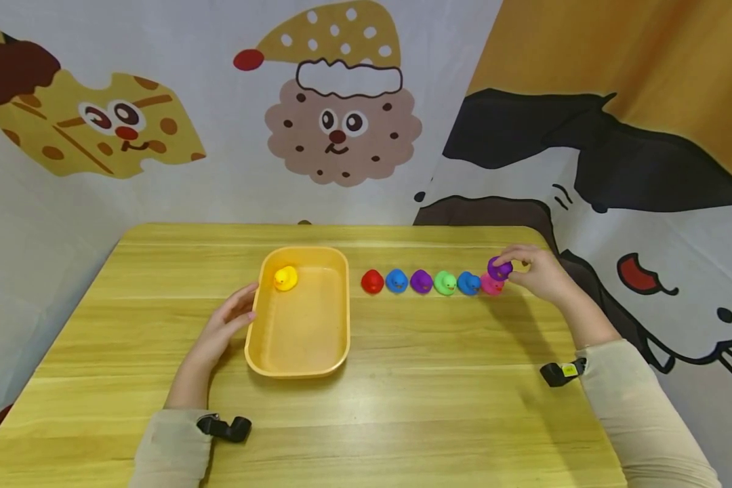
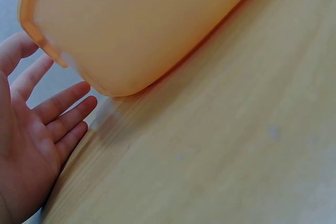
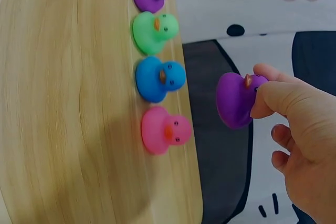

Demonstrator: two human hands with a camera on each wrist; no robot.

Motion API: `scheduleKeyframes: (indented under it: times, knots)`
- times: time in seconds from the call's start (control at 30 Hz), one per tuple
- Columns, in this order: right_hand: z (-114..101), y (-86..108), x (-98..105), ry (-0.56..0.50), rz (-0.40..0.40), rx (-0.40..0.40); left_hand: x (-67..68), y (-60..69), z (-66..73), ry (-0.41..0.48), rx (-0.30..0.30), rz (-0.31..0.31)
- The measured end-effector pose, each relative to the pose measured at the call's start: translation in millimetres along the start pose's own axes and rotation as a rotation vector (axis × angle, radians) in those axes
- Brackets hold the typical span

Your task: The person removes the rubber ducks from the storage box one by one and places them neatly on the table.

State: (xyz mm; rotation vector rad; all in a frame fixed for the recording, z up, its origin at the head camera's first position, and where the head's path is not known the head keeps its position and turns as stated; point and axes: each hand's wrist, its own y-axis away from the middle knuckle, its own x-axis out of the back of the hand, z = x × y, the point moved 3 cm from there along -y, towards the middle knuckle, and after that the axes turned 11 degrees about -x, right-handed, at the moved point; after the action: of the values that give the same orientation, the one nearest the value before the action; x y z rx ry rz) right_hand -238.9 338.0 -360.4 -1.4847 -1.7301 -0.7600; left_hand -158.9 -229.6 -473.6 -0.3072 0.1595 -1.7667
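Note:
Between thumb and fingers my right hand (image 1: 538,272) pinches a purple rubber duck (image 3: 234,100), held above the table at the right end of a row of ducks. Just below it in the head view is a pink duck (image 1: 492,285). Leftward along the row come a blue duck (image 1: 468,283), a green duck (image 1: 445,282), another purple duck (image 1: 421,281), another blue duck (image 1: 396,280) and a red duck (image 1: 372,281). My left hand (image 1: 224,324), fingers fairly straight, rests against the left side of an orange tray (image 1: 299,373). Inside the tray sits a yellow duck (image 1: 285,278).
The wooden table (image 1: 415,407) carries the tray left of the row. Its far edge meets a cartoon-printed curtain (image 1: 207,196). Black wrist cameras are strapped over both sleeves, the left one (image 1: 226,428) low above the table.

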Motion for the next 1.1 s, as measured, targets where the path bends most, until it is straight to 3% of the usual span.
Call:
scheduleKeyframes:
  times: [0.47,0.7,1.1]
  knots:
    - [26,1.9,15,0.060,-0.001,-0.032,1.0,-0.2,-1.2,-0.014,0.004,-0.004]
    - [37,2.8,16,0.073,-0.025,-0.075,0.1,-0.4,-0.3,-0.005,-0.004,-0.008]
    - [52,-1.8,12,0.098,-0.048,-0.069,0.0,-0.4,0.6,-0.007,0.004,-0.006]
